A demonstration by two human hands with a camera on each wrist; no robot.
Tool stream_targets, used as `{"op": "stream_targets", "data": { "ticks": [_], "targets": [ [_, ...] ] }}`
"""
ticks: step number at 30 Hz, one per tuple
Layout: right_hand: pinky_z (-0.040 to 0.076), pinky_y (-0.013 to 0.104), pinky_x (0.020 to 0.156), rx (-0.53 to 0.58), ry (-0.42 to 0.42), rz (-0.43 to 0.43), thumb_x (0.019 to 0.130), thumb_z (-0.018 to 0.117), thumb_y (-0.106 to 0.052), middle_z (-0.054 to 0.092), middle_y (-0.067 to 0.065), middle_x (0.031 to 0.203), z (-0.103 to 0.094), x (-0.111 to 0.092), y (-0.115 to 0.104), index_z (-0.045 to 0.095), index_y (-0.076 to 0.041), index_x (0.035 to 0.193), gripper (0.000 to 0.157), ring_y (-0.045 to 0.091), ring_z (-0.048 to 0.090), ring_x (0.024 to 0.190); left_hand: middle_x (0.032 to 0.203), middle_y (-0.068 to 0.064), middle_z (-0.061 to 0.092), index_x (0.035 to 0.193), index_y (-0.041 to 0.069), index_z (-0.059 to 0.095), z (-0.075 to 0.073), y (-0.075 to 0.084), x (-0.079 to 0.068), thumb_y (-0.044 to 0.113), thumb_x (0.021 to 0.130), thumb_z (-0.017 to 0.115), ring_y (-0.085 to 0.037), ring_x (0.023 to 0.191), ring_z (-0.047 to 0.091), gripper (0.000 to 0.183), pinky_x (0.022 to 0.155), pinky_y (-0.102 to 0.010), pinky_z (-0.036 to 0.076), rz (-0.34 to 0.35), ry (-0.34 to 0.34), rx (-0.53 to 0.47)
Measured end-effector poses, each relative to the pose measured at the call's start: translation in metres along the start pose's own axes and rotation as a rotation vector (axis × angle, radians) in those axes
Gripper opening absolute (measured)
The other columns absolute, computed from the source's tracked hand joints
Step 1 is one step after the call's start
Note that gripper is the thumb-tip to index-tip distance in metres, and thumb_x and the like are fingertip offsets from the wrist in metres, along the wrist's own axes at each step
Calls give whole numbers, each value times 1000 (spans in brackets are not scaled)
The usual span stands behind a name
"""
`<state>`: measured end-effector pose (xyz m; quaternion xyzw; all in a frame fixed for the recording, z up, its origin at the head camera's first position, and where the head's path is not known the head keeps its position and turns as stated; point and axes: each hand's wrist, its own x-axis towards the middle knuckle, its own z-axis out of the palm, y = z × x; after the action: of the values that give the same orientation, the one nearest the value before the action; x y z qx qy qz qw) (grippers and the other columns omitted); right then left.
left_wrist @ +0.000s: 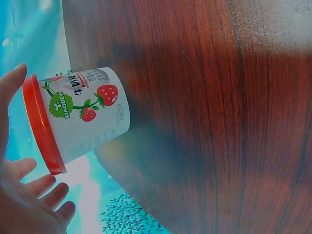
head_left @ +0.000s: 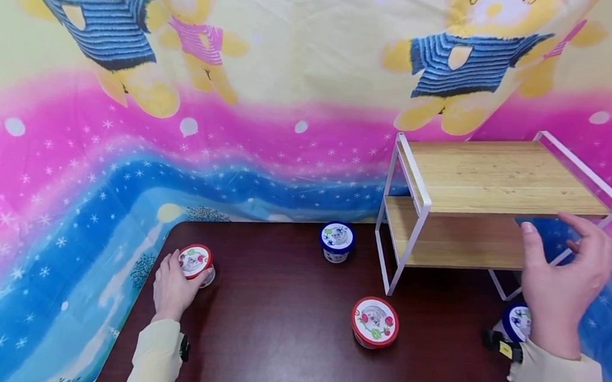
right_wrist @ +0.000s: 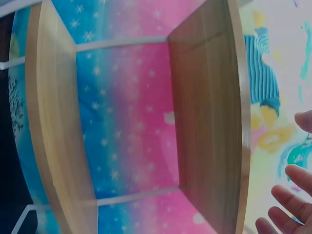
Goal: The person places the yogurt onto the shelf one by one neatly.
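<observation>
My left hand (head_left: 173, 291) is at a white tub with a red lid (head_left: 195, 260), which stands on the table near its left edge. In the left wrist view strawberries are printed on this tub (left_wrist: 90, 114), and the thumb and spread fingers (left_wrist: 54, 195) lie on either side of the lid, not curled round it. My right hand (head_left: 565, 283) is raised in front of a two-tier wooden shelf (head_left: 501, 176) with a white frame. Its thumb and fingers are apart, with nothing between them. The right wrist view shows both shelf boards (right_wrist: 209, 117) bare, the fingers beyond the upper one.
Another red-lidded tub (head_left: 374, 323) stands at the middle front of the dark wooden table (head_left: 273, 332). A blue-lidded tub (head_left: 337, 238) is at the back, left of the shelf. A second blue-lidded tub (head_left: 517, 320) is partly hidden by my right wrist. A bear-print cloth (head_left: 316, 66) hangs behind.
</observation>
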<state>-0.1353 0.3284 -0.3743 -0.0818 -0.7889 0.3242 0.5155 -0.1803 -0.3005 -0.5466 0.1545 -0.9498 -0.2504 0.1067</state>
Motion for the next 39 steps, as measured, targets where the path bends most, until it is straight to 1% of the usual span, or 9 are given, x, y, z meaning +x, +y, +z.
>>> {"op": "stream_targets", "data": {
  "ticks": [4, 11, 16, 20, 23, 30, 33, 35, 39],
  "targets": [
    [31, 22, 100, -40, 12, 85, 96, 72, -33, 41, -36, 123, -3, 1, 11, 62, -23, 137, 44, -9, 35, 118, 153, -33, 29, 156, -3, 25, 0, 0, 0, 42, 82, 83, -52, 134, 31, 104, 108, -69, 29, -5, -7, -1],
    [31, 22, 103, -47, 54, 144, 96, 71, -33, 42, -30, 127, -6, 6, 26, 60, -16, 137, 46, -7, 36, 121, 151, -33, 31, 156, -5, 21, 1, -2, 0, 42, 83, 83, -51, 132, 33, 107, 108, -69, 30, -18, -15, -4],
    [29, 21, 104, -35, 73, 276, 98, 68, -37, 45, -18, 139, -10, 14, 25, 53, -23, 142, 49, -2, 38, 123, 151, -34, 30, 157, -6, 13, 2, -5, -1, 40, 85, 82, -51, 134, 31, 110, 109, -67, 31, -31, -37, -40],
    [26, 20, 109, -63, 57, 415, 100, 63, -42, 39, -15, 147, -12, 24, 20, 45, -29, 146, 52, 1, 35, 129, 151, -34, 28, 157, -7, 11, 3, -6, -1, 38, 87, 81, -50, 135, 29, 109, 109, -66, 32, -39, -52, -76],
    [26, 20, 112, -83, 28, 487, 101, 59, -44, 36, -14, 149, -12, 30, 20, 40, -31, 149, 53, 2, 31, 135, 151, -34, 28, 158, -6, 11, 4, -7, -1, 37, 87, 81, -50, 135, 29, 109, 108, -66, 33, -54, -57, -86],
    [26, 19, 111, -86, -21, 591, 104, 51, -47, 37, -18, 145, -10, 41, 30, 39, -36, 148, 47, -3, 33, 129, 152, -33, 27, 158, -5, 11, 5, -4, 2, 37, 87, 81, -50, 135, 29, 108, 108, -66, 34, -66, -83, -100],
    [28, 19, 109, -83, -32, 594, 106, 48, -44, 39, -21, 140, -9, 44, 36, 41, -35, 147, 44, -6, 34, 124, 152, -32, 27, 158, -4, 11, 4, -2, 4, 37, 87, 80, -49, 136, 29, 108, 109, -65, 33, -67, -92, -101],
    [27, 18, 109, -67, -55, 637, 107, 45, -44, 39, -23, 137, -10, 48, 41, 40, -35, 148, 42, -7, 33, 121, 152, -32, 28, 159, -4, 11, 3, 0, 5, 38, 87, 80, -48, 136, 29, 109, 109, -65, 33, -66, -95, -108],
    [23, 18, 111, -43, -123, 749, 108, 37, -47, 35, -25, 140, -11, 59, 53, 33, -39, 151, 44, -9, 30, 122, 152, -32, 28, 158, -5, 11, 1, 3, 8, 40, 86, 81, -49, 136, 29, 110, 109, -66, 32, -58, -96, -121]
  ]
}}
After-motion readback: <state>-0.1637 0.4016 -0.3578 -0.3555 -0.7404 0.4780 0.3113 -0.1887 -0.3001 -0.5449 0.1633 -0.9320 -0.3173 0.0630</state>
